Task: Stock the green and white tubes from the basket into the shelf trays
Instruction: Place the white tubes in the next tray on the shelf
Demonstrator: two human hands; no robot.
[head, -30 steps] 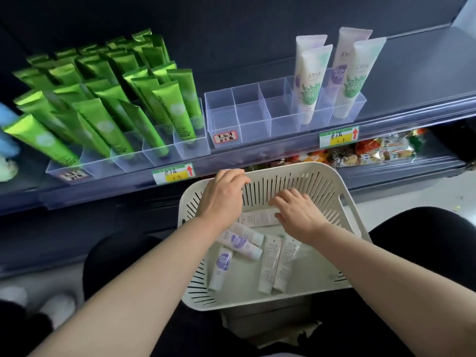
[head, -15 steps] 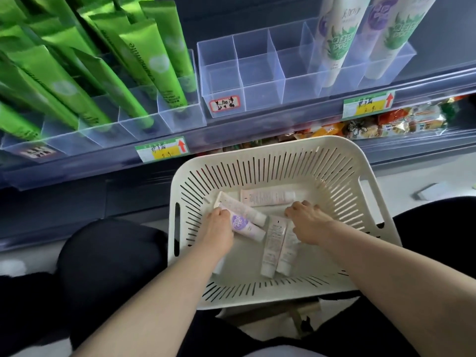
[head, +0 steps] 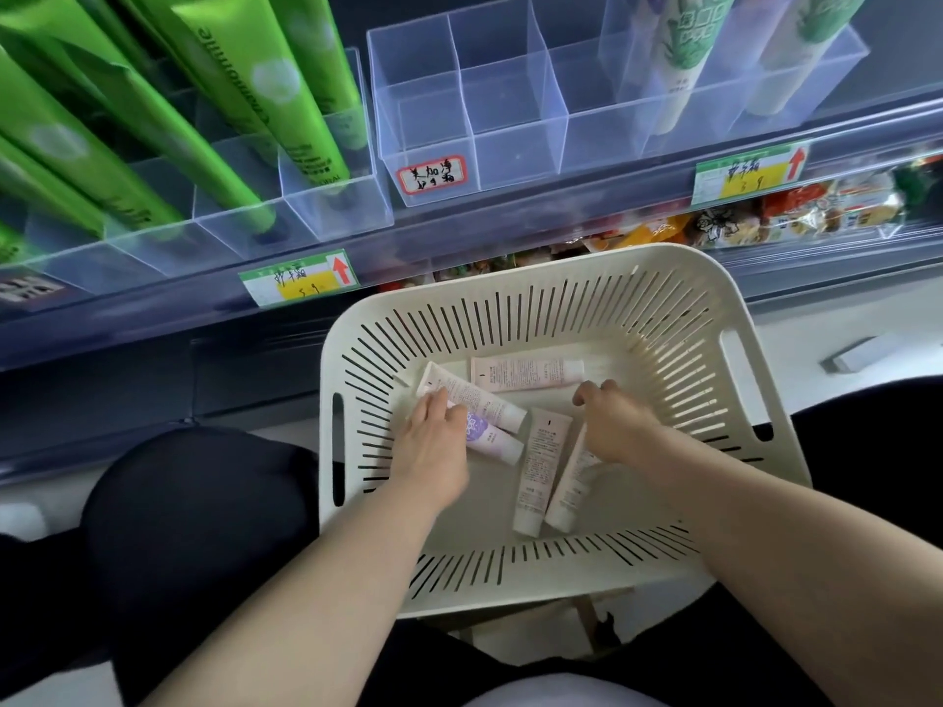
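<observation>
Green glossy tubes (head: 224, 119) look stocked, while five white plastic tubes (head: 525, 372) lie unshelved in the cream slotted basket (head: 510, 267) under the left hand (head: 433, 451) and right hand (head: 612, 426), whose grip cannot be told.

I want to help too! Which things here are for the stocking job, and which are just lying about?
For the job: basket, white tubes, green tubes, clear tray, left hand, right hand.
Just lying about: snack packets, price tags, grey thing on the floor.
</observation>
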